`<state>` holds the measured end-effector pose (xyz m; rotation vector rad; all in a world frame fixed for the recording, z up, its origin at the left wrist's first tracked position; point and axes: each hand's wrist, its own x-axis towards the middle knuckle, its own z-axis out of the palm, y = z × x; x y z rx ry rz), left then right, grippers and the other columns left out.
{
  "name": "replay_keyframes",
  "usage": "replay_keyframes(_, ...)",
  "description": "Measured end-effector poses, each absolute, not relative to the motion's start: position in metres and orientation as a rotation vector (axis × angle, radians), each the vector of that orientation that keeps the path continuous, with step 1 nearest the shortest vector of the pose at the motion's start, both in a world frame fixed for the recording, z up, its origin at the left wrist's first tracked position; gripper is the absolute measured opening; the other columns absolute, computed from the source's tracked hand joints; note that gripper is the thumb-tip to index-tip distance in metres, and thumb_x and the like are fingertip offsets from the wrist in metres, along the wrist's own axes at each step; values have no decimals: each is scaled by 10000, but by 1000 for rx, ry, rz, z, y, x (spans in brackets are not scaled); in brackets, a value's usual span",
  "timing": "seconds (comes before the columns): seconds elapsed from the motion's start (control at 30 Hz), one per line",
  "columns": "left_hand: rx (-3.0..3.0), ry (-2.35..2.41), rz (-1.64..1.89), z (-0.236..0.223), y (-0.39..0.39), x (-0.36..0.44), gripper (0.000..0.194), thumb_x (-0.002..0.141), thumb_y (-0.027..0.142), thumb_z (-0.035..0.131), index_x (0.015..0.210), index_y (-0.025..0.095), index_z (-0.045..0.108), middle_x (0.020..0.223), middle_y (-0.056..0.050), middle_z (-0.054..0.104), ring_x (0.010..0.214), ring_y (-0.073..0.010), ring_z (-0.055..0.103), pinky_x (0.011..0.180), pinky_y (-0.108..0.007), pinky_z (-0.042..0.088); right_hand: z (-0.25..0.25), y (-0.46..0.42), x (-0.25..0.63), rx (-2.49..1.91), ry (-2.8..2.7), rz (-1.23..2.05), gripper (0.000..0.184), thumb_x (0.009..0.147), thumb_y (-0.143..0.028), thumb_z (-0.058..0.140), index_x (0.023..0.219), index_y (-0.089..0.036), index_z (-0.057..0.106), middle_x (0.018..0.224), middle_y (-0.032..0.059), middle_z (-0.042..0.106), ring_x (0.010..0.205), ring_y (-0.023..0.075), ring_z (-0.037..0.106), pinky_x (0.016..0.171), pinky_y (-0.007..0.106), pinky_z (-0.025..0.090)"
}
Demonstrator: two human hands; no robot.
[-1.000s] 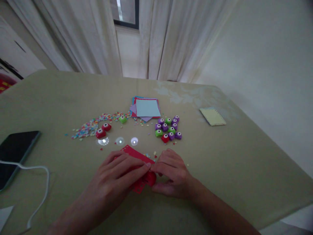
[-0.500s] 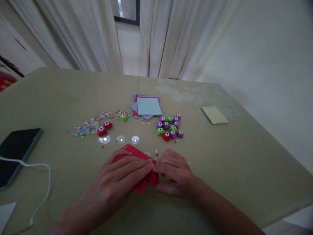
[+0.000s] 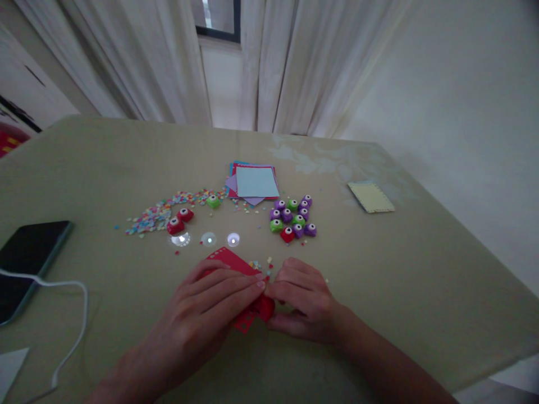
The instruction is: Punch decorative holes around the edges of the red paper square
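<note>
A red sheet of paper (image 3: 227, 258) with small holes along its edges lies slantwise in front of me. My left hand (image 3: 214, 300) rests across it, fingers stretched together over the sheet and holding it; the thumb is hidden. At the sheet's right corner is a red paper punch (image 3: 265, 308), partly covered by fingers. My right hand (image 3: 301, 297) is closed around this punch with fingers curled. The fingertips of both hands nearly touch there. Small punched-out bits of paper (image 3: 255, 265) are scattered just beyond the sheet.
Several eye-faced punches (image 3: 287, 215) in purple, green and red cluster beyond my right hand. Paper confetti (image 3: 158, 216) spreads at left, beside two red punches (image 3: 176, 225). Coloured sheets (image 3: 256, 182) are stacked behind. A pale yellow pad (image 3: 371, 197), clear discs (image 3: 233, 240) and a phone (image 3: 29, 264) with a white cable (image 3: 84, 314) surround them.
Hardly anything differs. The sheet's right corner and the red punch have shifted very slightly with my fingers; both hands keep their hold.
</note>
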<state>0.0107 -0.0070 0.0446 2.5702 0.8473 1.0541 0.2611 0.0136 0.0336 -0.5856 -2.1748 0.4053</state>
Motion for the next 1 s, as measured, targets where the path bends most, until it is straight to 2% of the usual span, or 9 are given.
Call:
replay_keyframes(0.13,2569,848,1074,40,-6,11,347,1095,59,561,1399,178,681,1265,-85,813,1154,-187,756,1116,-388,451,31,15,262,-601,-2147,472,132,1009,-305,755,1054,-187,716,765,21,677,663,167,579,676,318,481)
replay_keyframes(0.27,2493,857,1100,32,-5,13,363,1069,66,601,1406,176,677,1257,-110,813,1117,-204,769,1055,-386,514,31,17,261,-628,-2147,510,122,995,-301,763,1014,-189,719,736,8,666,650,158,558,649,304,458)
replay_keyframes(0.4,2348,875,1074,32,-5,14,392,1063,123,614,1436,231,669,1224,-98,821,1078,-227,778,996,-397,572,31,17,259,-691,-2105,635,163,942,-319,815,957,-185,724,716,-9,649,661,149,554,625,280,429)
replay_keyframes(0.6,2234,910,983,45,0,11,385,1058,190,633,1408,321,720,1116,-31,857,936,-202,814,855,-323,631,29,14,257,-780,-1998,919,249,850,-365,916,898,-172,766,697,-37,631,617,107,511,597,241,404)
replay_keyframes(0.8,2096,986,916,45,0,9,291,1021,237,727,1282,330,813,1025,-7,868,855,-173,814,745,-245,640,31,13,258,-951,-1700,1525,323,741,-388,985,867,-150,806,666,-56,569,582,82,445,508,209,320)
replay_keyframes(1.0,2005,1034,926,46,-1,7,254,1017,232,705,1210,346,824,1043,26,867,855,-154,828,758,-221,647,37,17,258,-974,-1617,1571,326,708,-370,1003,867,-152,819,658,-54,576,586,85,450,508,206,301)
